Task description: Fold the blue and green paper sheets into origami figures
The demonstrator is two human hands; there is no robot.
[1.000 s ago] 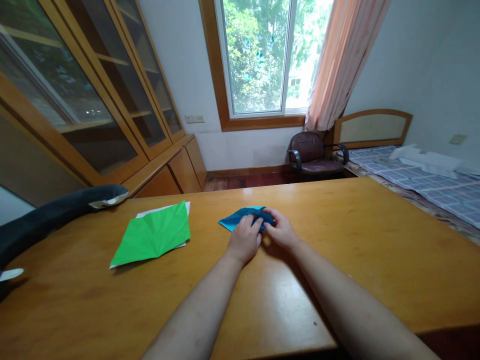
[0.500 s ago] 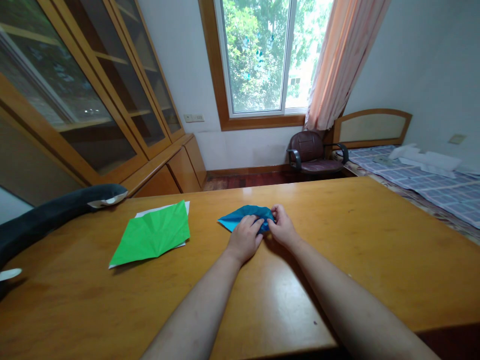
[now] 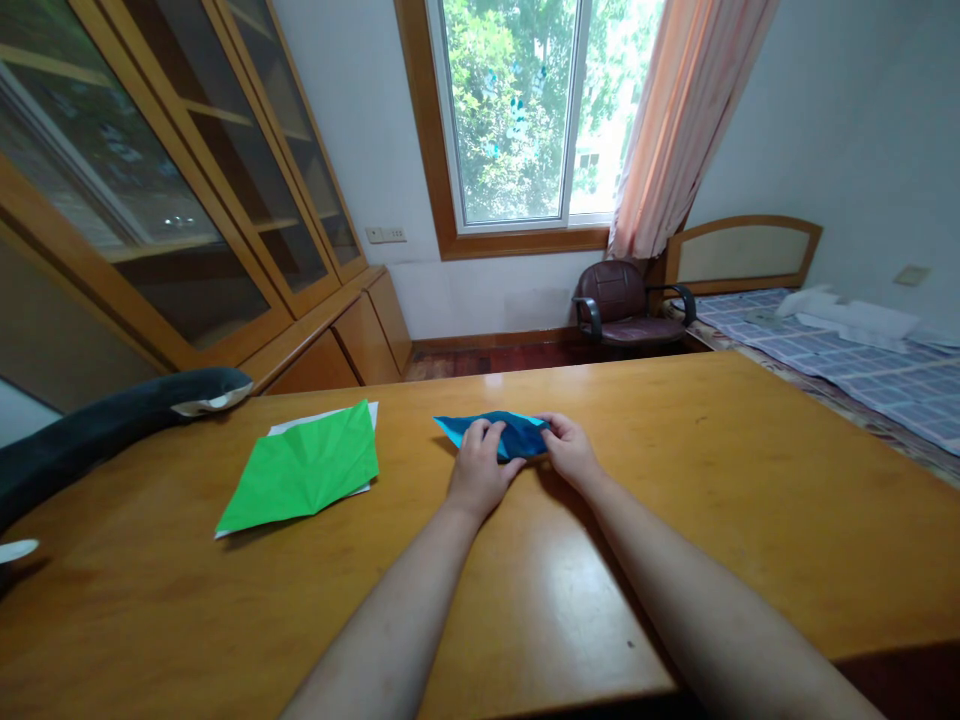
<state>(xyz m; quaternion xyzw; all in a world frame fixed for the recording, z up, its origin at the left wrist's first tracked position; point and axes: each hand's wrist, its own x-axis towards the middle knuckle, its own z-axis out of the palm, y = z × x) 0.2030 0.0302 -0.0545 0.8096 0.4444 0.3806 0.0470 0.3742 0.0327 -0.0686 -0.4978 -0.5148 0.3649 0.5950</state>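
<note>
A folded, pointed blue paper [image 3: 520, 437] sits on or just above the glossy brown wooden table [image 3: 765, 470]. The left hand [image 3: 478, 468] grasps its near side, apparently for steadiness; the right hand [image 3: 573, 451] pinches its right end, presumably for control.

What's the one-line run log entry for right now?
left hand: on blue paper | right hand: holding its right end | creased green paper: on table, left of hands
</note>
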